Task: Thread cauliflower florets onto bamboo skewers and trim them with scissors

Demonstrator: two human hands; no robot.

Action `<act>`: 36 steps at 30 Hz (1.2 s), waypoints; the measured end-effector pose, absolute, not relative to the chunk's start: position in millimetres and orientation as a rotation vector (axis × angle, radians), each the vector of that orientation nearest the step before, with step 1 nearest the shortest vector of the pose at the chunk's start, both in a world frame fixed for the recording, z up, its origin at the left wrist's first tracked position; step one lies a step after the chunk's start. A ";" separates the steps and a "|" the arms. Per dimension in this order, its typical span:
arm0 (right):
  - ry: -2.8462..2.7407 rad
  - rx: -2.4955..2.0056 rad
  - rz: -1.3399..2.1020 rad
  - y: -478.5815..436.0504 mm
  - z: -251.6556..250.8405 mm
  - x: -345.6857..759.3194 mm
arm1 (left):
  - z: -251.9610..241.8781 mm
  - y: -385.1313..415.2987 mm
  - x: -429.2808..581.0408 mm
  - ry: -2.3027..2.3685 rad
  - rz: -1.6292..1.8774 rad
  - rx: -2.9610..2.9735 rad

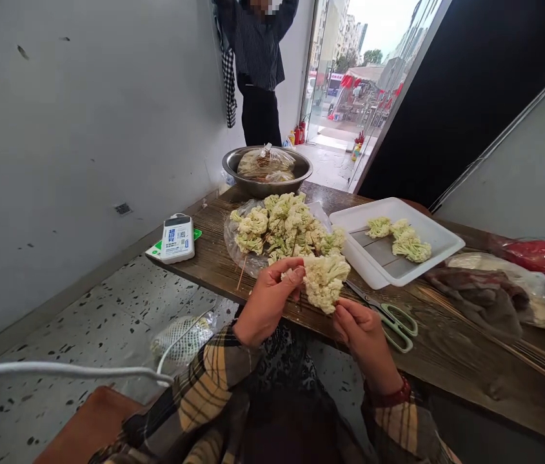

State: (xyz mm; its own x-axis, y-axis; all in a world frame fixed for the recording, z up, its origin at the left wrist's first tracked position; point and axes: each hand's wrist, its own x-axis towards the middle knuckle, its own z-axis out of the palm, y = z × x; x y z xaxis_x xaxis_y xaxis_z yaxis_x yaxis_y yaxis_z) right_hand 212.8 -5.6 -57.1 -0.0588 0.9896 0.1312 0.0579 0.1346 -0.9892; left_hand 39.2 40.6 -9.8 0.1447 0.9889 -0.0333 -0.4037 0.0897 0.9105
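Note:
My left hand (269, 298) is closed around the stem side of a pale cauliflower floret (325, 278), held just above the near edge of the wooden table (451, 357). My right hand (362, 332) is pinched shut just below the floret, on something too thin to make out. Behind the floret lies a pile of cauliflower pieces (282, 227) on clear plastic, with thin wooden skewers (242, 272) poking out. A white tray (439, 240) to the right holds a few florets (405, 240).
Green-handled scissors (391, 319) lie right of my right hand. A metal bowl (267, 171) with a plastic bag sits at the far end. A white device (177, 238) rests at the left edge. Bags and a red object (538, 256) lie right. A person (257, 71) stands by the doorway.

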 end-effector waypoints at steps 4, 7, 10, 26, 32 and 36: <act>-1.455 -1.163 1.037 -7.4 -51.8 215.2 | -6.1 36.4 43.7 0.833 1.244 0.961; -1.467 -1.168 1.016 -7.6 -48.2 215.7 | -7.9 36.8 44.6 0.857 1.237 1.003; -1.451 -1.159 1.032 -6.7 -47.8 215.2 | -13.5 44.5 41.5 0.935 1.264 1.124; -1.533 -1.362 0.644 0.0 -50.8 211.6 | -86.5 121.9 3.5 1.532 1.249 2.072; -1.701 -1.335 0.380 1.0 -53.7 208.5 | -88.7 115.8 4.4 1.580 1.296 2.184; -1.741 -1.342 0.327 1.8 -56.6 207.4 | -85.8 116.1 4.8 1.523 1.236 2.339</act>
State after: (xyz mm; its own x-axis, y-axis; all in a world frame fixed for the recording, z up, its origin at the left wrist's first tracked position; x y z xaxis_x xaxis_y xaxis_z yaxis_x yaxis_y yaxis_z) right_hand 207.4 1.8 -56.6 -0.0206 0.8768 0.4805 0.6431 0.3796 -0.6651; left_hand 4.8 116.1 -85.8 0.1755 0.7991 0.5750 0.7269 -0.4991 0.4717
